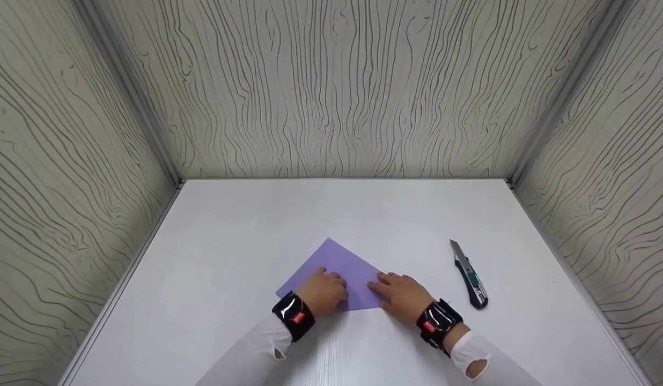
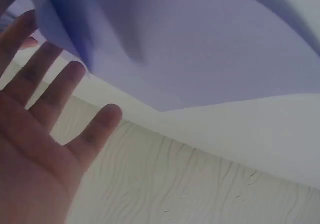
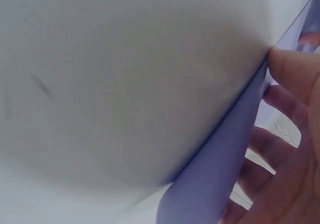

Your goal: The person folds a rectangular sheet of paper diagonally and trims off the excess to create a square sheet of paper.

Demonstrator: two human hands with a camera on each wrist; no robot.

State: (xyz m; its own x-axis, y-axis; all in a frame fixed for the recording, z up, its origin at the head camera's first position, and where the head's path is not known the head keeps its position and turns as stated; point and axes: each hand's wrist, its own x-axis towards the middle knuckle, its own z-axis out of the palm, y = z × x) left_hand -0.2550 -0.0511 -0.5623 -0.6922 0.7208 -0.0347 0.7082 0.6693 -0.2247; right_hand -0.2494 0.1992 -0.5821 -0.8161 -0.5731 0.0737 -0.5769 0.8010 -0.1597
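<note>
A purple sheet of paper (image 1: 339, 260) lies on the white table in the head view, one corner pointing away from me. My left hand (image 1: 323, 292) rests on its near left part; in the left wrist view the fingers (image 2: 62, 92) are spread and fairly straight beside a raised, curving part of the paper (image 2: 215, 49). At the paper's right corner, my right hand (image 1: 404, 295) touches the sheet with extended fingers. In the right wrist view its thumb lies at a straight edge of the paper (image 3: 215, 144), and the other fingers are partly hidden behind it.
A utility knife (image 1: 469, 276) with a black and green handle lies right of my right hand, its blade end pointing away. Wood-patterned walls (image 1: 331, 96) enclose the white table (image 1: 245, 214) at the back and both sides.
</note>
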